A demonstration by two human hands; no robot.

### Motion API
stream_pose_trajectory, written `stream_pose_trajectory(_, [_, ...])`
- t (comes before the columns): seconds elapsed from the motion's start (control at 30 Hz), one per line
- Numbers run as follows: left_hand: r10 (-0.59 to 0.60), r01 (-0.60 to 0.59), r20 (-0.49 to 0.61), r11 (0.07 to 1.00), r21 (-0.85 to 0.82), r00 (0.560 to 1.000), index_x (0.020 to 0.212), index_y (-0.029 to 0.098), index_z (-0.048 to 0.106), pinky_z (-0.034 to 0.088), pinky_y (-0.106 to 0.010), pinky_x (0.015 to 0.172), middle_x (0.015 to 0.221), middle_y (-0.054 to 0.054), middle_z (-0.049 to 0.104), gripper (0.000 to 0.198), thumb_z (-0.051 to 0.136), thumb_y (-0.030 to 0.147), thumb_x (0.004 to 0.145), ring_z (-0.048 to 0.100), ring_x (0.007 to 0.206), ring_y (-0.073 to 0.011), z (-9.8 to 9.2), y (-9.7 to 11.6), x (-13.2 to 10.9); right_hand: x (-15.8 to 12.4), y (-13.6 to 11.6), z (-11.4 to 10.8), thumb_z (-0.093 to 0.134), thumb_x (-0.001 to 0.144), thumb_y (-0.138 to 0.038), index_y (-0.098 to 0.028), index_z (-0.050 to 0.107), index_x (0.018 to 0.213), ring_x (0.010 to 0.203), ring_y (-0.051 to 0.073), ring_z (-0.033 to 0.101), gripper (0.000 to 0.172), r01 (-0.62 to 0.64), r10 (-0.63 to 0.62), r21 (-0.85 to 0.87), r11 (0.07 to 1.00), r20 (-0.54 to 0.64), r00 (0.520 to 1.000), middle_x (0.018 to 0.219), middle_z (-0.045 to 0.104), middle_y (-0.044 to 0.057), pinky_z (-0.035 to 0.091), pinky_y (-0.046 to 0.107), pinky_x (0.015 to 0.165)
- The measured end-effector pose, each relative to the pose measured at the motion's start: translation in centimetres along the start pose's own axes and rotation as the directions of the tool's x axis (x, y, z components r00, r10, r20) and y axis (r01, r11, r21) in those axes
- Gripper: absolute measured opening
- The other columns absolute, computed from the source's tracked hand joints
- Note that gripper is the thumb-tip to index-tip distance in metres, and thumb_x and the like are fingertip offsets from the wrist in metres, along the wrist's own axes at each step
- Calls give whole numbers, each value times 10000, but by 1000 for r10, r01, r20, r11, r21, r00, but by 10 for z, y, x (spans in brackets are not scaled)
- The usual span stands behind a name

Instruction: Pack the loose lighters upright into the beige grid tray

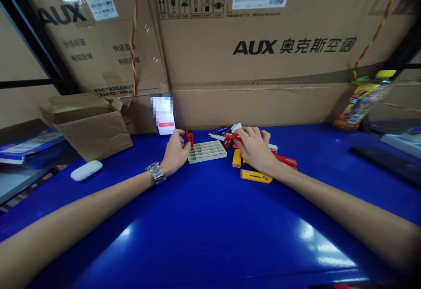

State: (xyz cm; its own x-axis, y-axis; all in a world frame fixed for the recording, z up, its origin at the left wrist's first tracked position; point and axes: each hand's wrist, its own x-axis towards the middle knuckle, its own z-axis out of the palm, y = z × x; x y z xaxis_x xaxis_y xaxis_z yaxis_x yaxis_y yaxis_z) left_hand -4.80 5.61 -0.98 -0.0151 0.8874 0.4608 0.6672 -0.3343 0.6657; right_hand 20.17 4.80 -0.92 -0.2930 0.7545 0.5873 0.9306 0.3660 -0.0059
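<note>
Left hand [176, 151] grips a red lighter [189, 138] upright at the slotted tray's [208, 151] far-left corner; right hand [255, 149] covers the lighter pile [255, 176], grip unclear.

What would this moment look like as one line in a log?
left hand: holds red lighter at grid tray corner | right hand: on lighter pile, grip unclear | surface: blue table

Left hand [176, 151] forward in a pinch, right hand [255, 148] forward, palm-down.

Red lighter [189, 138] upright at grid tray [207, 151] corner, mixed lighters [255, 176] heaped beside
</note>
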Motion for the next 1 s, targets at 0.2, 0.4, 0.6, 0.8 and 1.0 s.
stream_pose_trajectory(0.2, [391,-390,-145,920,35,909,922,188,411,398,-297,647,819,-15,431,164,523,166,803,441,712,-148,2,11,-15,1,-9,-13,385,941,-302,-219,592,1143,735,194,572,301,163,-153,171,972,-73,986,886,682,72,311,360,752])
stream_pose_trajectory(0.4, [641,-644,80,765,20,764,1064,163,439,438,-337,787,995,-87,494,278,558,291,848,482,905,-202,-1,19,-24,-3,-27,-21,584,837,-347,-186,675,869,607,147,572,188,182,-175,475,861,-60,983,714,687,21,411,288,635])
stream_pose_trajectory(0.6, [718,-745,323,665,-58,616,1190,178,449,445,-363,824,1055,-95,570,342,499,368,909,510,923,-214,-4,19,-20,-6,-37,-23,571,843,-318,-184,658,1013,779,176,643,234,76,-169,689,721,68,983,909,710,43,489,311,719])
stream_pose_trajectory(0.8, [694,-709,247,704,-33,677,1172,164,443,473,-303,729,971,-79,585,249,441,230,932,535,810,-171,1,11,-20,-9,-42,-25,493,884,-273,-197,519,1203,940,192,659,330,74,-226,766,639,95,969,1023,702,54,495,340,825])
stream_pose_trajectory(1.0, [556,-555,177,830,-63,812,1048,164,418,466,-250,605,845,-46,593,194,408,97,867,586,702,-141,6,4,-20,-7,-36,-26,493,867,-253,-198,512,1140,831,205,677,279,69,-136,599,798,67,988,947,721,52,495,339,744])
